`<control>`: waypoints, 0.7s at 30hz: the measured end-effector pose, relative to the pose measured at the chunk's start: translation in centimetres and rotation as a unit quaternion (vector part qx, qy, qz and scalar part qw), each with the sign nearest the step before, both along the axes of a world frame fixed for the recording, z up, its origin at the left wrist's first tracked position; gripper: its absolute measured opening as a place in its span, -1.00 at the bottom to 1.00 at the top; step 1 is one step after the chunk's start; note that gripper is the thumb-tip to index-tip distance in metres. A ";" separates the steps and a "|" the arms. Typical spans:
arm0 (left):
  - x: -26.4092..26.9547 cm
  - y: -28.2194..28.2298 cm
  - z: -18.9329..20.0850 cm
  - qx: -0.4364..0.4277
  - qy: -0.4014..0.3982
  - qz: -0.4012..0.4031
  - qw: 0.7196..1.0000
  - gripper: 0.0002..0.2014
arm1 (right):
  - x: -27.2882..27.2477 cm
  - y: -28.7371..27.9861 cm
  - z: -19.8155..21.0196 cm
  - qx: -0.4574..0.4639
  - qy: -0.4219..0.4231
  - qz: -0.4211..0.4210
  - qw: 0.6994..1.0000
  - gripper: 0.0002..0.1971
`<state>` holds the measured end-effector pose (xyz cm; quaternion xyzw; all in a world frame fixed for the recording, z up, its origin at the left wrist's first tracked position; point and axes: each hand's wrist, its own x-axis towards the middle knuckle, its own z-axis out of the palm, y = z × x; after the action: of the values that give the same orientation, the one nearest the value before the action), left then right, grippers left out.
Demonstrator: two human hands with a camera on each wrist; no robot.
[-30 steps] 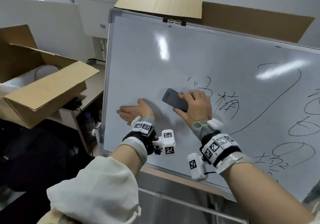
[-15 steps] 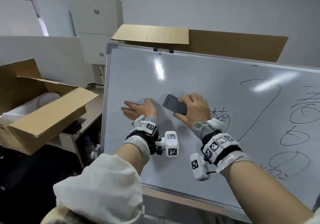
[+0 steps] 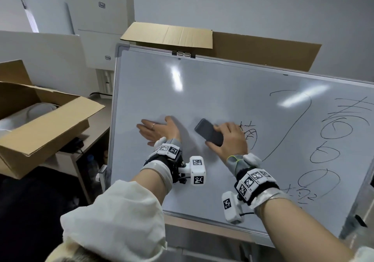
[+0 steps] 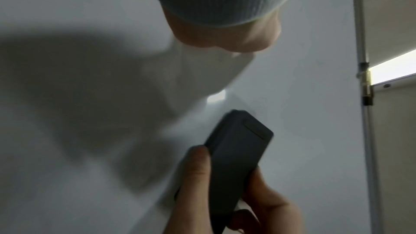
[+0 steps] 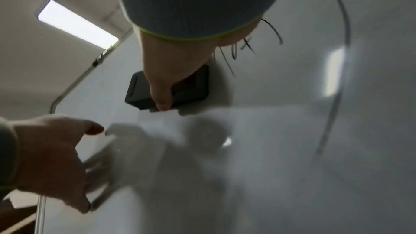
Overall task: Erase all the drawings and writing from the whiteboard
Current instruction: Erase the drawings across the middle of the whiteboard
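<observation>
Step in hand: wiping. I have the dark grey rectangular eraser block pressed flat on the white metal-framed whiteboard, just left of the small scribbled characters near the board's middle.
Right hand: my right hand grips the eraser, thumb curled on its lower edge and fingers wrapped over the top edge; the right wrist view shows the thumb clamped across the block.
Left hand: my left hand lies flat on the board's left part, fingers straight and spread, holding nothing; I judge it is steadying the board.
Progress: the board's left part reads as clean, while the right part carries the characters beside the eraser, a long curved black line, and loops and writing further right and lower down. By my reckoning, well under half is done.
Next move: I would sweep the eraser rightward over the characters touching my knuckles, then work on toward the curved line, keeping the felt face flat and pressure even.
Surroundings: an open brown cardboard box sits to the left on a low shelf, white cartons stand behind, and a folded cardboard sheet rises behind the board's top edge.
In the way: nothing lies across the writing; reaching the far right marks may call for shifting my bracing hand.
</observation>
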<state>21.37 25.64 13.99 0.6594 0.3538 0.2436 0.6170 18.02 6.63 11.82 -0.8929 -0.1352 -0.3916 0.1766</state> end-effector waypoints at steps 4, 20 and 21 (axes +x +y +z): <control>-1.3 -0.5 -1.6 -0.016 0.016 -0.002 1.000 -0.12 | -1.1 -0.9 -0.3 -0.029 0.003 -0.009 1.000 -0.48; -1.7 -2.6 -1.7 -0.018 0.019 0.000 1.000 -0.01 | -1.7 -4.3 -0.5 0.018 0.025 -0.044 0.999 -0.48; -1.6 -3.0 -1.4 -0.004 0.005 0.003 1.000 0.01 | -1.6 -5.2 0.4 0.057 0.018 -0.078 0.995 -0.49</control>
<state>19.75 22.68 12.62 0.6570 0.3596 0.2406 0.6173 16.46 1.40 12.21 -0.8961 -0.0393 -0.3950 0.1987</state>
